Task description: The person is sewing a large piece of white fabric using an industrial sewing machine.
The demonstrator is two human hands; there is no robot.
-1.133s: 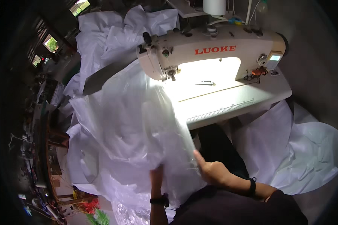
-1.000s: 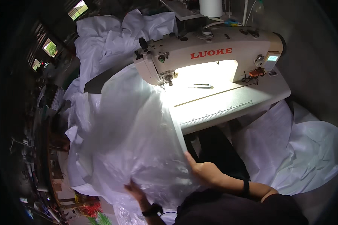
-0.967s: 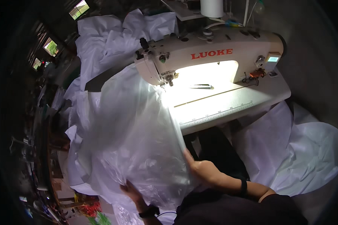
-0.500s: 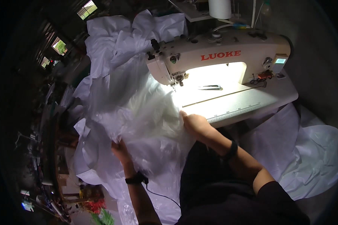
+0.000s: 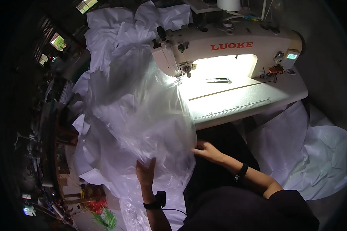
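Translucent plastic sheeting [image 5: 142, 119] looks straighter-edged, right hand [image 5: 211, 152] having dropped to five o'clock, pinching its edge; left hand [image 5: 145, 175] apart at seven, grip unclear.

We are seeing small windows [image 5: 87, 6] shining at ten and eleven o'clock, greenery [image 5: 58, 42] showing through one. At two o'clock, a pair of snips [image 5: 218, 80] is lying under bright light. At seven, a green tuft [image 5: 107, 220] is sitting just beside a red tuft [image 5: 98, 205]; at eight, a bluish-white glow [image 5: 29, 210] is piercing the dimness.
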